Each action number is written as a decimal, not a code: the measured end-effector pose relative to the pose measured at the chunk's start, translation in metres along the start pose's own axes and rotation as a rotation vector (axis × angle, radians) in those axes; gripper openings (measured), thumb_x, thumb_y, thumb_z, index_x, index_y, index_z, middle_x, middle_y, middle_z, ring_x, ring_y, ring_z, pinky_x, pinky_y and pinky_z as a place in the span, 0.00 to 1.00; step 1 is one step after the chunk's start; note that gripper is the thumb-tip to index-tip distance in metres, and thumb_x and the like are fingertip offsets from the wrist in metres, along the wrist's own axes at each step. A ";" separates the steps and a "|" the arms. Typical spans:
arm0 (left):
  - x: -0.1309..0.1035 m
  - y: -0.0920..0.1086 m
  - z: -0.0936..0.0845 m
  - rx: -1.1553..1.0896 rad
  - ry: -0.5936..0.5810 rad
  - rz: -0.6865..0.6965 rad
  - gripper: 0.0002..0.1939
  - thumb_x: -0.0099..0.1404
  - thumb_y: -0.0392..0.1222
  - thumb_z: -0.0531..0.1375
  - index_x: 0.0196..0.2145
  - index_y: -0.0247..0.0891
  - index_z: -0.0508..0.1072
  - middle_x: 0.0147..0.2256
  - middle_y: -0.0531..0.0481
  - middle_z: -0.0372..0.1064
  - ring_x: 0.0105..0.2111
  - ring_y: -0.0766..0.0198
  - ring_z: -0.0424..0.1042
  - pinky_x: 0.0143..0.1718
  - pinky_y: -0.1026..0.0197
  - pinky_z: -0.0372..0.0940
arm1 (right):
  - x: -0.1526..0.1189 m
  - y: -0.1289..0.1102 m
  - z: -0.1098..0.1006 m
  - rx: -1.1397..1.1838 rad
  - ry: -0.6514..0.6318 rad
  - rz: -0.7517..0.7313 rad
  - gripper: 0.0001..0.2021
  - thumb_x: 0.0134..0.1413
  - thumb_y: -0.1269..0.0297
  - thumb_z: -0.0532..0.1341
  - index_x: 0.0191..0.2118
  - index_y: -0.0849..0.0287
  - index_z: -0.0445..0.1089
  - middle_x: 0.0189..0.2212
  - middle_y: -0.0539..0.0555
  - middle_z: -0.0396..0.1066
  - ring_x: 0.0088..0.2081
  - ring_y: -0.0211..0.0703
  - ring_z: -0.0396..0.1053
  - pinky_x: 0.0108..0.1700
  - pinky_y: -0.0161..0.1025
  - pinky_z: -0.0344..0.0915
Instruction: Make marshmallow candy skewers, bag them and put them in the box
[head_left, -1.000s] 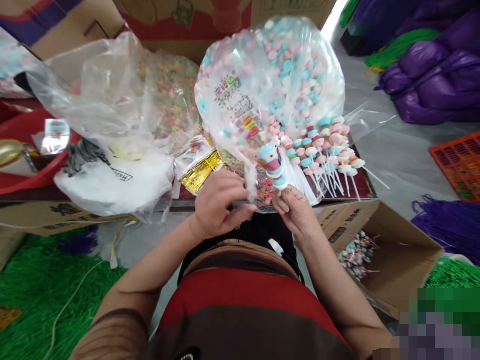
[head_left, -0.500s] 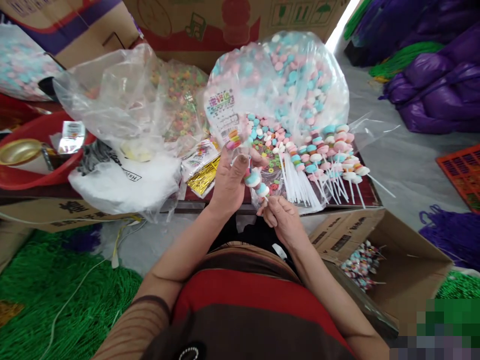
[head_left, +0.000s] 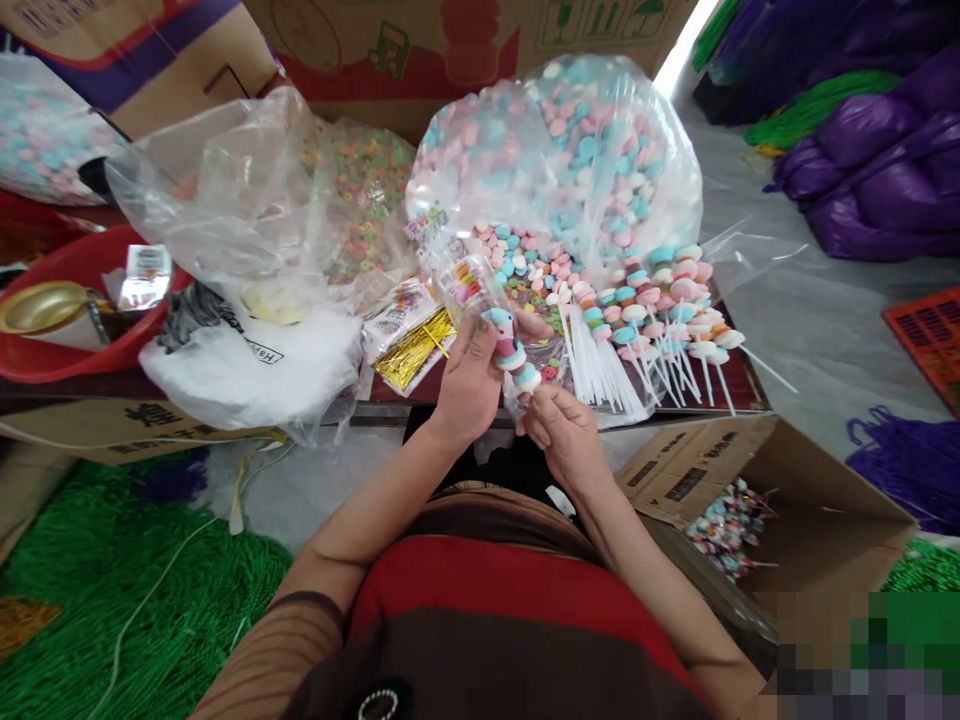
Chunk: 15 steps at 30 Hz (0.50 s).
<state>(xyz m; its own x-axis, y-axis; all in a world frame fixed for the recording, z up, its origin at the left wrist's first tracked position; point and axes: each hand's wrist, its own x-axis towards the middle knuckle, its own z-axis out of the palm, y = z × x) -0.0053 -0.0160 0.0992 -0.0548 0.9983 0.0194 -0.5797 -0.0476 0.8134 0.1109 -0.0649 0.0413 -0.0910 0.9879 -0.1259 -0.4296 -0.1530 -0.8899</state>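
My right hand [head_left: 566, 435] pinches the lower end of a candy skewer [head_left: 527, 377], a stack of blue, white and pink sweets on a stick. Wrapped round the skewer's upper part, my left hand [head_left: 471, 375] grips a printed clear plastic bag [head_left: 466, 282] that covers the sweets and extends beyond them. To the right, finished-looking candy skewers [head_left: 660, 300] lie in a pile beside several bare white sticks [head_left: 592, 365]. Gold twist ties [head_left: 412, 352] lie left of my left hand on a packet. Loose pink, blue and white sweets [head_left: 525, 255] sit behind my hands.
A large bag of sweets [head_left: 630, 150] stands at the back, with a bag of ring sweets [head_left: 367, 195] to its left. A red basin [head_left: 142, 335] is far left. At lower right, an open cardboard box [head_left: 817, 510] holds wrapped skewers. Green strands [head_left: 150, 590] cover the floor.
My left thumb has shifted off the front of the skewer, and more of the covered sweets show. The bag's printed top now stands out beyond my left fingers. My right hand keeps its pinch.
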 end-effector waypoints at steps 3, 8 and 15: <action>-0.004 0.003 -0.002 -0.022 -0.005 0.010 0.21 0.61 0.63 0.68 0.37 0.44 0.73 0.29 0.55 0.71 0.32 0.66 0.75 0.31 0.65 0.69 | 0.001 -0.003 0.004 0.020 -0.052 0.028 0.18 0.55 0.44 0.70 0.32 0.55 0.74 0.12 0.36 0.47 0.15 0.29 0.43 0.29 0.37 0.65; -0.001 0.031 -0.023 0.073 -0.274 -0.062 0.35 0.50 0.60 0.76 0.52 0.48 0.74 0.41 0.49 0.79 0.47 0.55 0.79 0.45 0.55 0.74 | -0.001 -0.006 -0.001 0.035 -0.088 -0.023 0.19 0.56 0.43 0.70 0.32 0.55 0.73 0.13 0.37 0.51 0.17 0.30 0.49 0.35 0.39 0.68; 0.014 0.071 -0.023 0.170 -0.348 0.079 0.42 0.44 0.70 0.74 0.52 0.46 0.74 0.49 0.44 0.78 0.55 0.47 0.77 0.56 0.47 0.70 | -0.001 -0.007 -0.008 -0.039 -0.111 -0.047 0.19 0.56 0.44 0.69 0.31 0.55 0.73 0.12 0.39 0.53 0.18 0.33 0.56 0.33 0.38 0.66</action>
<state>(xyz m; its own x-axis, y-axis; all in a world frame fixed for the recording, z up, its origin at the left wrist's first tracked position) -0.0653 -0.0066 0.1439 0.2017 0.9450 0.2576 -0.4404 -0.1474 0.8856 0.1210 -0.0647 0.0447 -0.1715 0.9845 -0.0364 -0.4010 -0.1035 -0.9102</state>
